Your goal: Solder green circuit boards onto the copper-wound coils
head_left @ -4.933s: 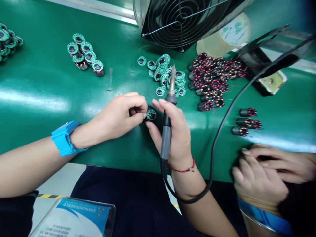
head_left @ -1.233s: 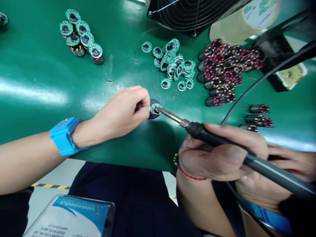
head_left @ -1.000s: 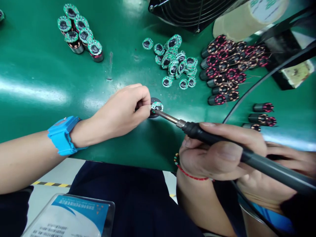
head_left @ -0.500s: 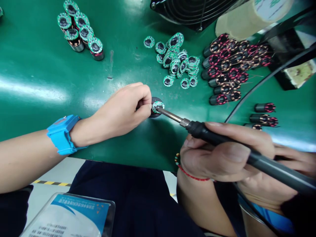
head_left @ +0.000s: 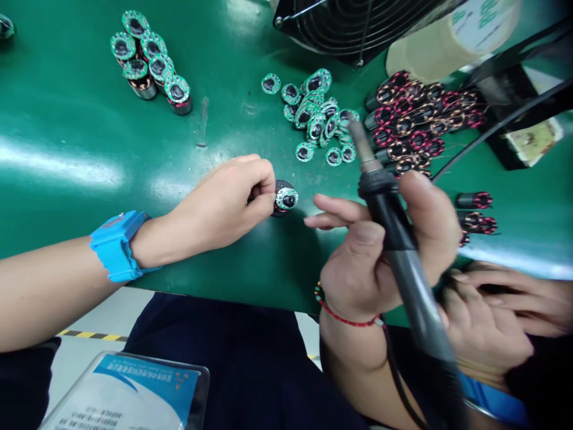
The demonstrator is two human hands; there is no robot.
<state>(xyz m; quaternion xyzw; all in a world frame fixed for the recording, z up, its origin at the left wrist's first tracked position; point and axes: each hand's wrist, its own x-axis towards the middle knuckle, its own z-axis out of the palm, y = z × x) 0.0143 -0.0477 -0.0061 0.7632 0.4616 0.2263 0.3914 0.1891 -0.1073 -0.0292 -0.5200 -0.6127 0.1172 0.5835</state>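
My left hand (head_left: pixel 228 203), with a blue strap at the wrist, is closed. Its thumb and forefinger pinch the left edge of a small round green circuit board (head_left: pixel 286 197) with a black blob at its middle. Beneath that board sits a wire-wound stator on a dark round base (head_left: pixel 282 212), mostly hidden by the board and fingers. My right hand (head_left: pixel 380 257), wearing a red cord bracelet, grips a soldering iron (head_left: pixel 403 263) between thumb and forefinger. The iron's tip points up and away, apart from the board, while the other fingers stretch toward the stator.
Loose round boards (head_left: pixel 313 113) lie ahead, and wound stators (head_left: pixel 416 119) stand in rows at right. Stators topped with boards (head_left: pixel 152 60) are grouped far left. A black fan (head_left: pixel 358 30) and a pale tape roll (head_left: pixel 430 54) are behind. Another person's hands (head_left: pixel 496 316) rest at right.
The soldering iron has lifted off the board and swung upright to the right, its tip now up. My right hand's lower fingers have opened out. My left hand keeps its pinch.
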